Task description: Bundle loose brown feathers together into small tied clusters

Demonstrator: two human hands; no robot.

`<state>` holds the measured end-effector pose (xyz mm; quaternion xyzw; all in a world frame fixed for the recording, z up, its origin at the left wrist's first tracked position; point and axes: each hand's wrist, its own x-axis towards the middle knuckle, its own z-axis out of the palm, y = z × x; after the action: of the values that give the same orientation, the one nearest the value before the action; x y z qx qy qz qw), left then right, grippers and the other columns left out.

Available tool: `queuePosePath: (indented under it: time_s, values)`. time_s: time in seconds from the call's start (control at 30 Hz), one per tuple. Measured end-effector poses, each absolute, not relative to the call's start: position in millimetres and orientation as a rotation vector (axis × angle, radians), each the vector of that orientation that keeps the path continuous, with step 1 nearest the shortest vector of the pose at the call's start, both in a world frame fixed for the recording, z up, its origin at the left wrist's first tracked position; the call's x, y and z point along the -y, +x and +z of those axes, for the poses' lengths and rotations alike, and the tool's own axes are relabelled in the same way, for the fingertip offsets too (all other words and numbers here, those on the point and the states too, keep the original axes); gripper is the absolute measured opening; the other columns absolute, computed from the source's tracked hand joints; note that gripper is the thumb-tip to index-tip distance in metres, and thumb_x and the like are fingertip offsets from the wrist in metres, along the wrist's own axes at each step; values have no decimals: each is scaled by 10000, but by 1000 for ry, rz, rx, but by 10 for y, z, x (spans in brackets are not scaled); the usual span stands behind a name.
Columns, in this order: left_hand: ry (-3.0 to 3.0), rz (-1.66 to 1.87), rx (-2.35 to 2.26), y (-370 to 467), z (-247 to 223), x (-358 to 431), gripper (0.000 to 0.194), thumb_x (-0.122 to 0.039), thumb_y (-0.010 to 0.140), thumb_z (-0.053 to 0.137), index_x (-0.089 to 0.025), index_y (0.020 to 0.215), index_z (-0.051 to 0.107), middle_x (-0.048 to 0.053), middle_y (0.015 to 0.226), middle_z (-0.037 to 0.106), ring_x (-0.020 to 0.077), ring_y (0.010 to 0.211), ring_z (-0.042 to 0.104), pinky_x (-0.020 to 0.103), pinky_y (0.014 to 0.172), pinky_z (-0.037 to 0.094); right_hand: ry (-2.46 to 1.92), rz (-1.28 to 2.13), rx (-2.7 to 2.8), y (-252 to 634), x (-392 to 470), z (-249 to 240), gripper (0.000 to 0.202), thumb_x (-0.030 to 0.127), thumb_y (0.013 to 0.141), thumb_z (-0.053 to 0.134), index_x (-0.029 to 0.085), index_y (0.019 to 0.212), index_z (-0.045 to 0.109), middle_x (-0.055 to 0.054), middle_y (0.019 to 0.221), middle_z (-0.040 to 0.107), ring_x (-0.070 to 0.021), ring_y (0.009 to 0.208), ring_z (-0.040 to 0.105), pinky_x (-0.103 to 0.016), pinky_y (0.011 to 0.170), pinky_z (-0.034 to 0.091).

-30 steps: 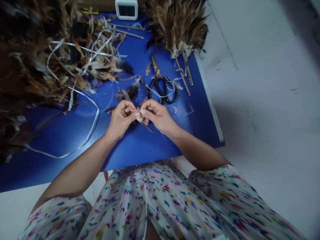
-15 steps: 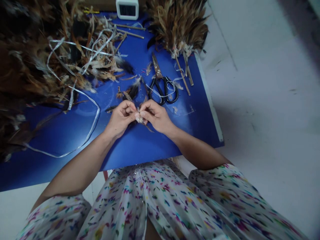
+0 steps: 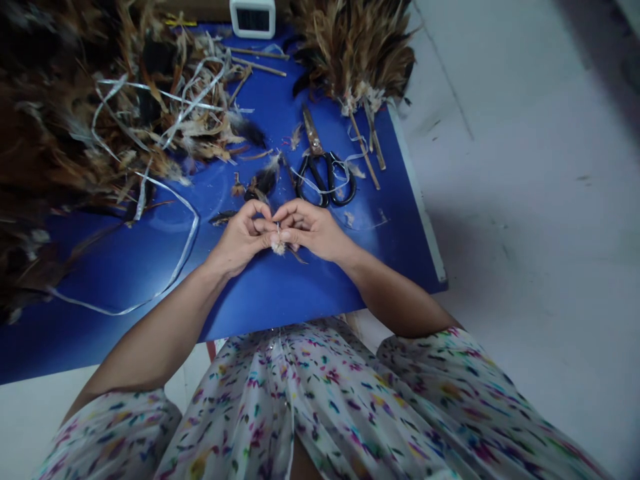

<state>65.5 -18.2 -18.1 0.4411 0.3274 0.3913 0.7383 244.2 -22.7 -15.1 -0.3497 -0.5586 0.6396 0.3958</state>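
Observation:
My left hand (image 3: 245, 233) and my right hand (image 3: 313, 230) meet over the blue table (image 3: 280, 293), near its front edge. Between the thumbs and fingers of both hands is a small feather piece (image 3: 278, 247) with a pale fluffy end. A thin brown tip sticks out below my right hand. Just beyond my fingers lies a dark feather (image 3: 267, 177). Black-handled scissors (image 3: 320, 163) rest past my right hand, blades pointing away, with a thin pale strip across the handles.
A big heap of brown feathers (image 3: 65, 127) covers the left side, with a white ribbon (image 3: 190, 233) trailing from it. Feather bundles on sticks (image 3: 355, 53) lie at the back right. Thin sticks (image 3: 260, 65) and a white device (image 3: 253, 19) are at the back.
My fingers have shifted slightly around the feather piece, and its pale fluffy end sits a little lower. The objects on the table look unmoved.

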Motion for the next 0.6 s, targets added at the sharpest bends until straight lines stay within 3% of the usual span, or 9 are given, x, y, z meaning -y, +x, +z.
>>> queuePosePath:
  time_s: [0.4, 0.6]
  values:
    - [974, 763, -693, 640, -128, 187, 536, -360, 647, 881, -205, 926, 450, -31, 599, 689, 124, 525, 674, 198, 540, 529, -846, 1688, 1430, 2465, 237, -135, 332, 449, 784, 755, 172, 816, 575, 40, 654, 617, -48, 507, 516, -176, 465, 441]
    - [976, 878, -706, 652, -161, 209, 467, -350, 665, 870, -202, 967, 545, -23, 652, 700, 120, 562, 682, 202, 565, 544, -865, 1688, 1322, 2433, 250, -142, 366, 459, 748, 788, 159, 796, 582, 45, 623, 617, -47, 495, 519, -180, 478, 449]
